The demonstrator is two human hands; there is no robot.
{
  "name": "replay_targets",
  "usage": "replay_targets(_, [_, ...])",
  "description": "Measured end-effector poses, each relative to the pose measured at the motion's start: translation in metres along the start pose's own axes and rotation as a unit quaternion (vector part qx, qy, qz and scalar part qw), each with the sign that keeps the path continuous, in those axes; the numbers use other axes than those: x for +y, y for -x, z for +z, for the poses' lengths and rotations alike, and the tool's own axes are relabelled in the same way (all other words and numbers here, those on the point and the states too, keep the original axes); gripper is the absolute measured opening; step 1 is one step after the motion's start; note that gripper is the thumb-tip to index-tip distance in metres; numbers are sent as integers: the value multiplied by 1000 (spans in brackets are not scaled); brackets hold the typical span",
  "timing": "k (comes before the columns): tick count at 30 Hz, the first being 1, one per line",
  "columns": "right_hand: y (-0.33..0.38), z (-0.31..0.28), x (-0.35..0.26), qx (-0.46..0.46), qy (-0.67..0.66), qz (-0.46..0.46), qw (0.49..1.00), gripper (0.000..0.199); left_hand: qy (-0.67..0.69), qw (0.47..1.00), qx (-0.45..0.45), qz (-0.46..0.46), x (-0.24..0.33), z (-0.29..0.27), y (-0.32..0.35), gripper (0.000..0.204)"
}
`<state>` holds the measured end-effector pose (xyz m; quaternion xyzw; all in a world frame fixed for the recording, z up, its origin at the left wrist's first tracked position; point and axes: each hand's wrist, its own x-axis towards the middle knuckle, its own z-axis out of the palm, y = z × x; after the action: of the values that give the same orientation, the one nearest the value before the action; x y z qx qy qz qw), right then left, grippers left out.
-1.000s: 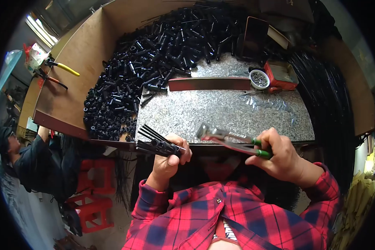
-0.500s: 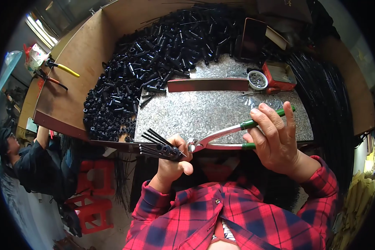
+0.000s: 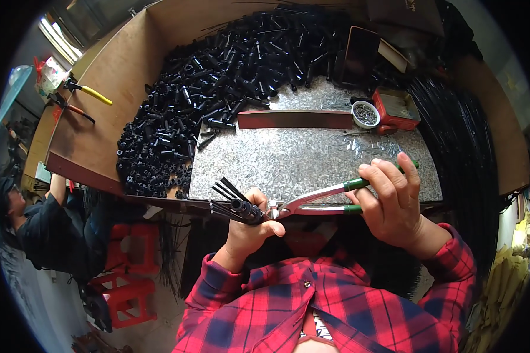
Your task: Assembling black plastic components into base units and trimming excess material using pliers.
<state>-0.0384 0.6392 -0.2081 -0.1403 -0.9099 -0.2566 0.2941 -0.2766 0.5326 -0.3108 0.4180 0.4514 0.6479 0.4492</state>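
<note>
My left hand [image 3: 244, 238] is closed round a black notched plastic hub [image 3: 245, 209], with several thin black rods [image 3: 225, 189] fanning out of it to the left, like umbrella ribs. Silver-jawed pliers [image 3: 318, 192] with green handle grips lie across to the right, their jaws against the hub's right side by my left thumb and fingertips. What sits between the jaws is too small to make out. My right hand [image 3: 391, 206] grips the pliers' handles, which stand apart; the fingers reach over the upper one and the palm side is toward the lower.
Beyond lies a heap of black plastic tubes and rings [image 3: 218, 88]. A dark red strip [image 3: 294, 120], a white cup of small metal bits [image 3: 365, 113] and a red box [image 3: 397, 112] rest on the speckled board [image 3: 288, 153]. Long black rods [image 3: 465, 129] lie right. A co-worker [image 3: 53, 229] sits left.
My left hand has shifted slightly right with the hub, its thumb now pointing toward the pliers' jaws. The upper handle has come down a little toward the lower one.
</note>
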Motion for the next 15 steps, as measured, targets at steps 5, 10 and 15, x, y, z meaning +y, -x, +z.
replay_targets(5, [-1, 1, 0, -3, 0, 4, 1000, 23, 90, 995, -12, -34, 9, 10, -1, 52])
replay_targets(10, [5, 0, 2, 6, -32, -15, 999, 21, 69, 997, -12, -25, -1, 1, 1, 51])
replay_targets(15, [4, -4, 3, -6, -39, -30, 999, 21, 61, 998, -9, -9, 2, 6, 2, 59])
